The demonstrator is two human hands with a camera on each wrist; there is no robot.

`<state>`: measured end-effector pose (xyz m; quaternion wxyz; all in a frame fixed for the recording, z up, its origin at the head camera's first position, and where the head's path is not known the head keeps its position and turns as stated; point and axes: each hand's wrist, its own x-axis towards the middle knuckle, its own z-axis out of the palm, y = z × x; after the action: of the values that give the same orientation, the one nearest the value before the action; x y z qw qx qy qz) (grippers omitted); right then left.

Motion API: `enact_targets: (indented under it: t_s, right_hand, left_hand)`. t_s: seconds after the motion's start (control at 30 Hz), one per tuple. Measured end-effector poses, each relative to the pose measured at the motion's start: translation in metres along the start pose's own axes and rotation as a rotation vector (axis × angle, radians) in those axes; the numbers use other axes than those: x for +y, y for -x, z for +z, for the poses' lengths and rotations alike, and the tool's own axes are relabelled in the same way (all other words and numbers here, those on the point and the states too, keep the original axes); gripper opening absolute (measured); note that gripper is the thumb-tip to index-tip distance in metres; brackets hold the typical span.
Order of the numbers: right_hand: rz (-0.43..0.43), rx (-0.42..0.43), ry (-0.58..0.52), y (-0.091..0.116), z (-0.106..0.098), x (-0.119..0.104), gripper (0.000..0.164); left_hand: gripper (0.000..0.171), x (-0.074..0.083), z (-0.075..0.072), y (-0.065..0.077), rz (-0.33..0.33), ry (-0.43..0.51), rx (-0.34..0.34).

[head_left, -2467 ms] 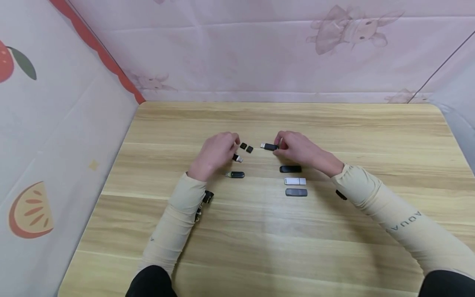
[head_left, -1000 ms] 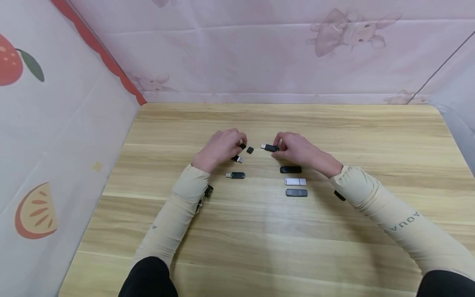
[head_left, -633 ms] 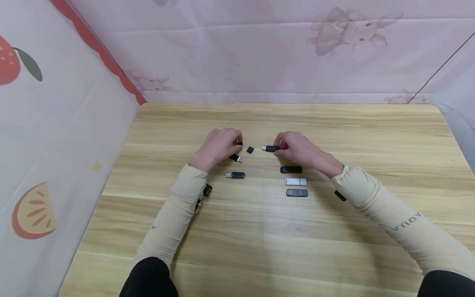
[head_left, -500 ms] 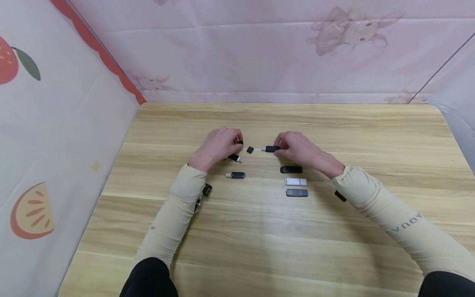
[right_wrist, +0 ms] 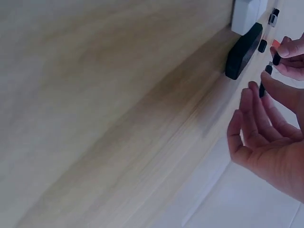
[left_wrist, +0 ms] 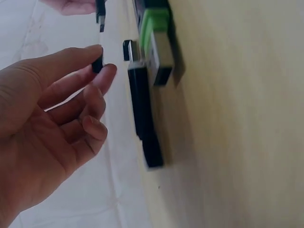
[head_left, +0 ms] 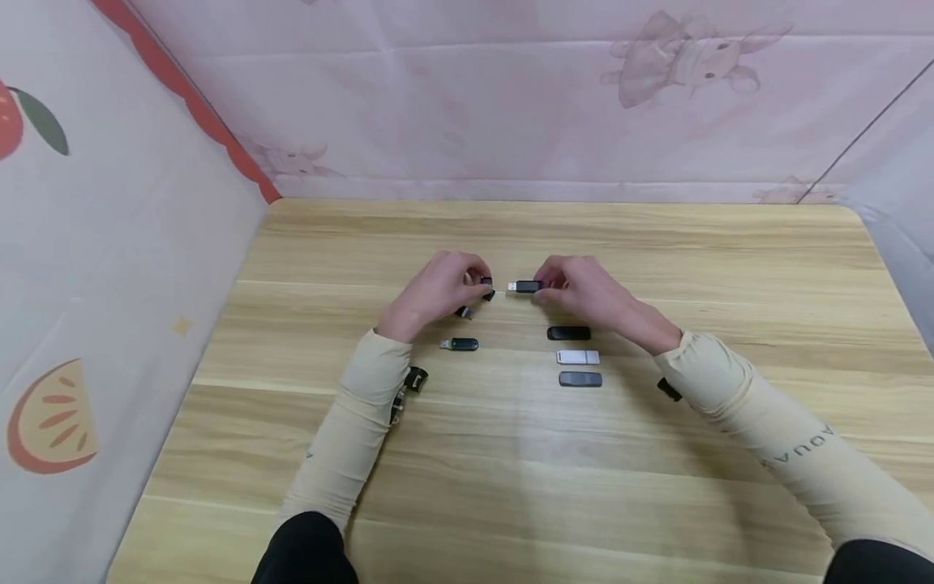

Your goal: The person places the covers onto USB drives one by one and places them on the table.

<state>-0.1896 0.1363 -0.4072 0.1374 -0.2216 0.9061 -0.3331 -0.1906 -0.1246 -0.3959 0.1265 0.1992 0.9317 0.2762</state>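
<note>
My left hand (head_left: 441,290) pinches a small black USB cap (left_wrist: 97,63) between thumb and index finger, the other fingers loosely curled. A short gap to its right, my right hand (head_left: 584,285) pinches a black USB flash drive (head_left: 527,286) by its rear end. The drive's silver plug faces the cap. Under the left fingertips a second black cap (head_left: 490,296) lies on the table. Below the left hand is an uncapped black flash drive (left_wrist: 141,102), partly hidden in the head view. Closer to me rests a black-and-green flash drive (head_left: 461,345) with its plug bare.
On the right, a black flash drive (head_left: 569,332), a white one (head_left: 578,357) and a grey one (head_left: 580,379) lie in a column on the wooden table (head_left: 511,503). A pink printed curtain (head_left: 467,105) hangs behind the table's far edge.
My left hand has picked up one of the two small caps and moved right, towards the flash drive's plug. The right hand has held the drive almost still throughout.
</note>
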Motion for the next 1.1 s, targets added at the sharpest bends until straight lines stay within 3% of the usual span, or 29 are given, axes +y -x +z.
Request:
enact_targets:
  t_s: [0.47, 1.1]
  right_hand:
    - [-0.076, 0.109, -0.077, 0.011, -0.004, -0.007, 0.018]
    - [-0.076, 0.131, -0.098, 0.018, -0.003, -0.004, 0.017]
  left_hand:
    - [0.021, 0.006, 0.003, 0.007, 0.027, 0.287, 0.01]
    - [0.021, 0.012, 0.009, 0.007, 0.052, 0.334, 0.033]
